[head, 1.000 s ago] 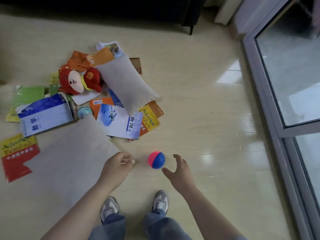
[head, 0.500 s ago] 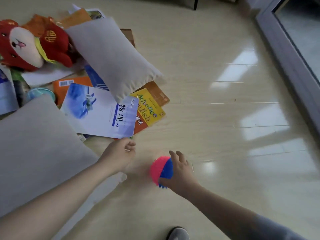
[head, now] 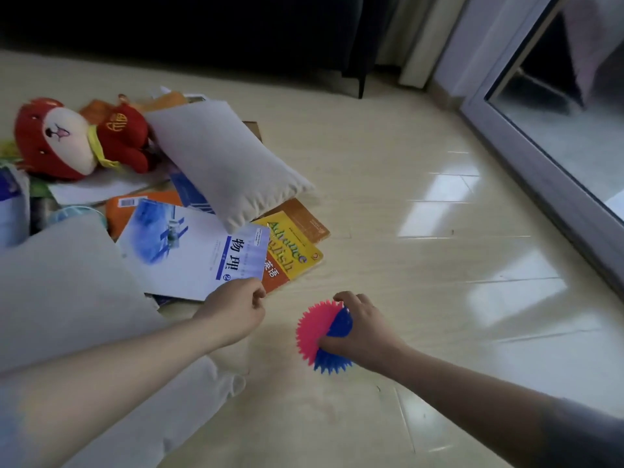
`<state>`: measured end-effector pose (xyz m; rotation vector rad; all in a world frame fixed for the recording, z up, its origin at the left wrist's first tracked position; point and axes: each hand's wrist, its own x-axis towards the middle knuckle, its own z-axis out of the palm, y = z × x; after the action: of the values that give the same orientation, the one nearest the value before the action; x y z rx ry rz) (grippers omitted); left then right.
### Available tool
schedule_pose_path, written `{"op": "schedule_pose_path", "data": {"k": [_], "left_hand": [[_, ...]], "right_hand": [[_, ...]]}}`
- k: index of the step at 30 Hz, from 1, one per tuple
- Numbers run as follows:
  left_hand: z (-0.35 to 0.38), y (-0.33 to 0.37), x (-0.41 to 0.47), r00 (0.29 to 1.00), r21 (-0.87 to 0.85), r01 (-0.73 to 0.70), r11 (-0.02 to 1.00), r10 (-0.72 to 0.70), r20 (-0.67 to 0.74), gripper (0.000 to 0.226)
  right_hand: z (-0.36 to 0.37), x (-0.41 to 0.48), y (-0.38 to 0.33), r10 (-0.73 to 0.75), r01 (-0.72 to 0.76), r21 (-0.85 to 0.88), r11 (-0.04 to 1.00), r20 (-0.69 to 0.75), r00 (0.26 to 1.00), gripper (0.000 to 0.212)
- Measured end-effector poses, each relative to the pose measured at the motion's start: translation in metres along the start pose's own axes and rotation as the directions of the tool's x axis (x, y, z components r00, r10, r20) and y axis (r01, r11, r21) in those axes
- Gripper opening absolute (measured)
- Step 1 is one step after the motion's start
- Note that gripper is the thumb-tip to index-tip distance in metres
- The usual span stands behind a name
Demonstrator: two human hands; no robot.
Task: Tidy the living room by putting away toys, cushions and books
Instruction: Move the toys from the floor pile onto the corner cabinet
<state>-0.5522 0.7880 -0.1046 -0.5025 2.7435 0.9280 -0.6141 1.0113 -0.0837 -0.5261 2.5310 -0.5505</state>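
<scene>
My right hand (head: pixel 363 327) grips a spiky pink-and-blue ball (head: pixel 319 336) just above the pale floor. My left hand (head: pixel 233 310) hovers with curled fingers at the near corner of a blue-and-white physics book (head: pixel 189 248), holding nothing. That book lies on a heap of books, among them a yellow English book (head: pixel 293 251) and an orange one (head: pixel 135 206). A small grey cushion (head: pixel 223 160) leans across the heap. A larger grey cushion (head: pixel 67 292) lies at the left under my left arm. A red plush toy (head: pixel 67 140) sits at the back left.
A sliding glass door with a grey frame (head: pixel 540 163) runs along the right. Dark furniture (head: pixel 202 32) with a thin black leg (head: pixel 360 79) stands at the back. Bare glossy floor (head: pixel 439 265) stretches between the heap and the door.
My right hand has closed round the spiky ball and raised it slightly off the floor. The view has tilted up, bringing the dark furniture and door back into sight.
</scene>
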Motion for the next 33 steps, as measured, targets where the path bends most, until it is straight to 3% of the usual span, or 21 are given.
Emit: {"op": "schedule_pose_path", "data": {"k": [10, 17, 21, 26, 29, 33], "left_hand": [[-0.072, -0.066, 0.001, 0.945, -0.055, 0.161, 0.985, -0.17, -0.279, 0.026], [-0.122, -0.131, 0.006, 0.821, -0.184, 0.276, 0.943, -0.331, -0.465, 0.027], [-0.141, -0.157, 0.018, 0.748, -0.264, 0.316, 0.911, -0.41, -0.522, 0.041], [-0.157, -0.19, 0.045, 0.714, -0.217, 0.307, 0.927, -0.375, -0.591, 0.046], [-0.164, -0.214, 0.069, 0.671, -0.277, 0.359, 0.891, -0.453, -0.587, 0.048], [-0.163, -0.237, 0.097, 0.668, -0.274, 0.447, 0.852, -0.521, -0.532, 0.062]], "right_hand": [[-0.007, 0.056, -0.063, -0.119, 0.154, 0.129, 0.98, -0.244, 0.962, 0.065], [0.017, 0.102, -0.127, -0.224, 0.275, 0.189, 0.943, -0.253, 0.941, 0.064], [0.036, 0.12, -0.149, -0.246, 0.3, 0.207, 0.931, -0.251, 0.936, 0.071], [0.058, 0.147, -0.177, -0.275, 0.338, 0.255, 0.906, -0.255, 0.927, 0.071], [0.064, 0.166, -0.193, -0.278, 0.347, 0.262, 0.901, -0.264, 0.923, 0.07], [0.07, 0.184, -0.207, -0.301, 0.377, 0.271, 0.886, -0.285, 0.91, 0.063]]}}
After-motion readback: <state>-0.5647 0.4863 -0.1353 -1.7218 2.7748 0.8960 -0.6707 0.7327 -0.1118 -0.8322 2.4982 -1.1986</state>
